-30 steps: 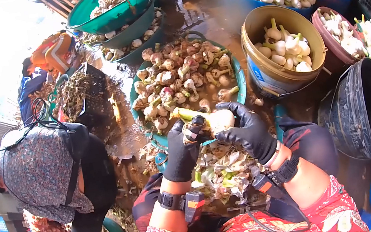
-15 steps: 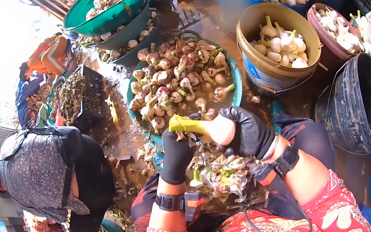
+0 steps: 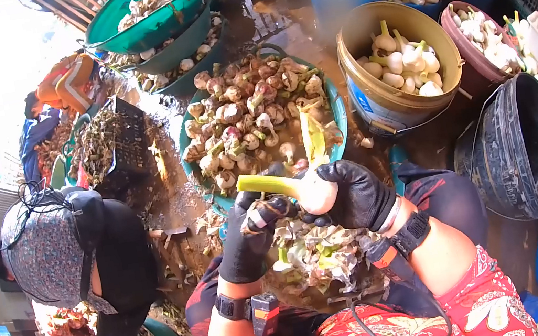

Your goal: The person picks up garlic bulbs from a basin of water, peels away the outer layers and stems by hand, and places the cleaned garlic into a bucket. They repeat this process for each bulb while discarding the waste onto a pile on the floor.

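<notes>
A white garlic bulb [image 3: 318,192] with a thick yellow-green stem pointing left is held above the peelings by my right hand [image 3: 362,196], in a black glove. From the bulb a loose yellowish leaf strip [image 3: 312,137] sticks up. My left hand [image 3: 248,230], also gloved in black, is closed just under the stem; what its fingers hold is hard to make out. Beyond both hands stands a green tub [image 3: 341,122] of unpeeled garlic bulbs [image 3: 233,114]. Below them lies a heap of garlic skins [image 3: 316,251].
To the right are a tan bucket [image 3: 349,52] with cleaned bulbs, a black bucket [image 3: 491,162] lying tilted and a blue tub [image 3: 328,6] of white garlic. Stacked green tubs [image 3: 116,31] stand at upper left. Another person [image 3: 49,235] sits close on the left.
A leaf strip now stands out from the bulb, peeled away from the stem. My left hand has turned and dropped slightly, showing more of its fingers. My right hand keeps hold of the bulb.
</notes>
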Demonstrator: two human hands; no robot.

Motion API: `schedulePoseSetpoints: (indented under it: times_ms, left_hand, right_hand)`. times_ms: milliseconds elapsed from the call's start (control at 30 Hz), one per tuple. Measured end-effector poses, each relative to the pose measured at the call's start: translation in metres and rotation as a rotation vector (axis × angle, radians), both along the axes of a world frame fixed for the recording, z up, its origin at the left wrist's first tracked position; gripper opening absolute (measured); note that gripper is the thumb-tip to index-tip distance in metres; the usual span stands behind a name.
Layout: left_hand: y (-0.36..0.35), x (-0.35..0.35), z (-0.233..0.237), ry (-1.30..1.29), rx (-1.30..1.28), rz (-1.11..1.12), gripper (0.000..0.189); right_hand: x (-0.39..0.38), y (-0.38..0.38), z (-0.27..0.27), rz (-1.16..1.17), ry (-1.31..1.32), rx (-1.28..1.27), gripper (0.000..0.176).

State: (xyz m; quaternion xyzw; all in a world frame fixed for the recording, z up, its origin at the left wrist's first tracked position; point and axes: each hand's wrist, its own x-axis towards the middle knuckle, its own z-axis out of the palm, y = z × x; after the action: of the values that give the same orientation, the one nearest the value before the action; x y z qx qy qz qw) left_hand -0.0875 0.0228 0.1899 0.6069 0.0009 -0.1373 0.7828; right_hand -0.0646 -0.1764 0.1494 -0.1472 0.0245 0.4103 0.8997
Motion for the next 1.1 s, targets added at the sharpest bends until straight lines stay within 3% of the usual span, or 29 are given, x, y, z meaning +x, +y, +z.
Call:
schedulePoseSetpoints:
  times_ms: [67, 167, 233, 267, 300, 367, 400, 433, 467, 500, 567, 600, 667, 700, 733, 767, 800, 833, 900, 967, 1033, 1067, 1100]
  left_hand:
    - [-0.016, -0.002, 0.030, -0.122, 0.189, 0.017, 0.046]
    - [-0.013, 0.002, 0.012, -0.014, 0.057, 0.067, 0.043]
    - [-0.008, 0.002, 0.010, -0.013, 0.090, 0.097, 0.036]
    - [0.004, 0.005, 0.002, -0.096, 0.142, 0.135, 0.028]
    - [0.011, 0.008, -0.001, -0.185, 0.197, 0.175, 0.022]
    - [0.022, 0.014, -0.004, -0.061, 0.134, 0.266, 0.022]
    - [0.041, 0.017, -0.028, -0.182, 0.268, 0.270, 0.022]
    - [0.042, 0.020, -0.018, -0.298, 0.405, 0.265, 0.023]
    - [0.036, 0.018, -0.010, 0.047, -0.176, 0.405, 0.020]
    - [0.042, 0.018, -0.014, 0.037, -0.176, 0.411, 0.020]
    - [0.053, 0.016, -0.032, -0.225, -0.037, 0.330, 0.017]
    - [0.041, 0.016, -0.008, 0.046, -0.233, 0.341, 0.015]
    - [0.028, 0.009, -0.005, -0.002, -0.038, 0.304, 0.012]
    - [0.018, 0.007, 0.006, 0.014, -0.010, 0.270, 0.011]
    - [0.013, 0.007, 0.004, 0.023, -0.118, 0.254, 0.010]
    - [0.009, 0.007, 0.002, 0.030, -0.224, 0.238, 0.010]
    - [0.011, 0.005, -0.002, 0.304, -0.418, 0.244, 0.011]
    - [0.009, 0.006, -0.006, 0.308, -0.418, 0.234, 0.011]
    - [0.006, 0.006, -0.012, 0.020, -0.093, 0.089, 0.013]
    - [0.015, 0.013, -0.023, 0.129, -0.089, 0.056, 0.015]
    - [0.015, 0.023, -0.026, 0.182, -0.510, 0.088, 0.020]
    - [0.014, 0.023, -0.025, 0.259, -0.381, 0.299, 0.021]
    - [0.027, 0.027, -0.047, 0.108, -0.287, 0.288, 0.024]
  right_hand:
    - [-0.001, 0.007, -0.003, -0.013, 0.028, -0.019, 0.042]
    - [0.002, 0.011, 0.002, -0.093, 0.146, -0.051, 0.030]
    - [0.006, 0.009, -0.002, -0.386, -0.808, -0.892, 0.022]
    - [0.004, 0.014, -0.002, -0.417, -0.243, -0.520, 0.019]
    - [0.001, 0.010, 0.017, -0.382, -0.499, -0.717, 0.020]
    - [-0.002, -0.003, 0.020, -0.348, -1.493, -1.147, 0.025]
    - [-0.008, -0.005, 0.001, -0.240, -1.683, -1.303, 0.029]
    - [-0.014, -0.004, -0.007, 0.023, -1.728, -1.461, 0.031]
    - [-0.019, -0.010, -0.010, 0.202, -1.636, -1.488, 0.030]
    - [-0.015, -0.010, -0.022, 0.584, -1.574, -1.605, 0.033]
    - [-0.017, -0.014, -0.021, 0.761, -1.364, -1.710, 0.037]
    - [-0.017, -0.014, -0.020, 0.762, -1.362, -1.709, 0.037]
    - [-0.018, -0.014, -0.015, 0.096, -1.403, -1.480, 0.050]
    - [-0.005, -0.011, 0.025, 0.382, -1.019, -1.466, 0.064]
    - [-0.004, -0.007, 0.015, 0.007, -0.903, -1.131, 0.062]
    - [-0.005, -0.005, 0.012, -0.132, -0.669, -0.786, 0.058]
    - [-0.002, -0.010, 0.014, -0.138, -0.526, -0.627, 0.052]
    - [0.001, -0.013, 0.018, -0.143, -0.385, -0.464, 0.047]
    - [0.001, -0.009, 0.019, -0.291, -0.364, -0.611, 0.020]
    - [0.001, -0.014, 0.022, -0.323, -0.483, -0.831, 0.014]
    - [-0.002, -0.020, 0.026, -0.573, -0.492, -0.828, 0.014]
    - [0.009, -0.036, 0.016, -0.574, -0.575, -0.923, 0.016]
    - [0.015, -0.045, 0.017, -0.669, -0.256, -0.303, 0.016]
